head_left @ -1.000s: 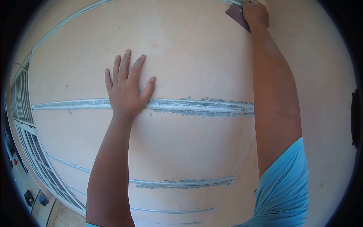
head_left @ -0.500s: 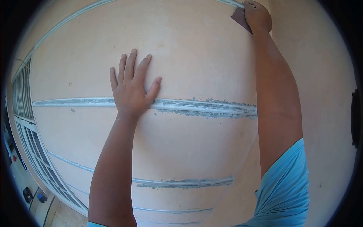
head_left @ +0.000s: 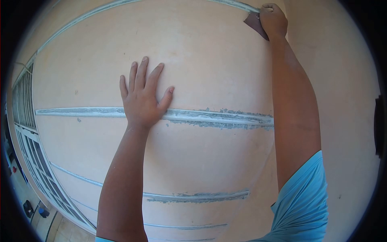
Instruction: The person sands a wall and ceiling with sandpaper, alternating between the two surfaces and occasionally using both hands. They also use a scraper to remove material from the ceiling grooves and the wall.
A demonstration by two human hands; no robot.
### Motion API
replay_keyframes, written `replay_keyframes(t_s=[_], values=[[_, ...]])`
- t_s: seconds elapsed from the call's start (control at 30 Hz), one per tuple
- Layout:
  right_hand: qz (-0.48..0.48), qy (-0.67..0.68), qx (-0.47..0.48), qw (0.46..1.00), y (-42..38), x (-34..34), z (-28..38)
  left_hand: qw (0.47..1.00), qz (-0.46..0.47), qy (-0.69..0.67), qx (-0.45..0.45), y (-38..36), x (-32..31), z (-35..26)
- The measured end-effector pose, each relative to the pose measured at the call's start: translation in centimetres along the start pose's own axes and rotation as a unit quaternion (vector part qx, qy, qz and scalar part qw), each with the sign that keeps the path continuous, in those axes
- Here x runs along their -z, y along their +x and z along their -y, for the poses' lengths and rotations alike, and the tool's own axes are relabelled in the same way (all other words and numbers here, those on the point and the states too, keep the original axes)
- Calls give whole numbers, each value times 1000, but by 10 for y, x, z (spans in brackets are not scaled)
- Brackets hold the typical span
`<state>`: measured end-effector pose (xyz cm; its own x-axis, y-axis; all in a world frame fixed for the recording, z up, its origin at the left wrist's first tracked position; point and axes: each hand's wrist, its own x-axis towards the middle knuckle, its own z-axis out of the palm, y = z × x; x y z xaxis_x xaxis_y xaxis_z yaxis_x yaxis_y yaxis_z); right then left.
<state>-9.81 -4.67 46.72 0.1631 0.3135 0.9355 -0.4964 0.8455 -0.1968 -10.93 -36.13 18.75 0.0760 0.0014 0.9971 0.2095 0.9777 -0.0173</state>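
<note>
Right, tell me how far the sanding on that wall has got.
Looks done: nothing clearly. In hand: the right hand presses sandpaper on the top groove; the left hand lies flat on the wall. Left: the middle groove and lower groove show rough grey filler.

Bare forearms; light blue short sleeve [head_left: 300,201] on right arm.
</note>
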Motion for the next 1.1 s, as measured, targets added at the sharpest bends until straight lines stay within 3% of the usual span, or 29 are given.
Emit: replay_keyframes(t_s=[0.07,0.27,0.37,0.5,0.57,0.9,0.97,1.1], values=[[58,-112,60,990,6,-7,-18,1000,-1,0,-2,1,0,0],[2,-116,110,987,-12,-13,-20,1000,3,-1,4,0,1,0],[4,-102,109,989,-34,-2,5,1000,4,2,4,0,0,0],[31,-145,116,982,-20,-12,-10,1000,3,-2,7,0,0,0],[29,-148,174,973,-18,-12,-12,1000,0,-3,5,0,0,0],[46,-156,186,969,-21,-9,-8,1000,-2,-13,2,-1,0,0],[19,-76,150,986,-39,3,13,1000,-7,-10,0,0,1,1],[25,-107,152,982,-11,-17,-12,1000,-6,-14,1,0,2,0]])
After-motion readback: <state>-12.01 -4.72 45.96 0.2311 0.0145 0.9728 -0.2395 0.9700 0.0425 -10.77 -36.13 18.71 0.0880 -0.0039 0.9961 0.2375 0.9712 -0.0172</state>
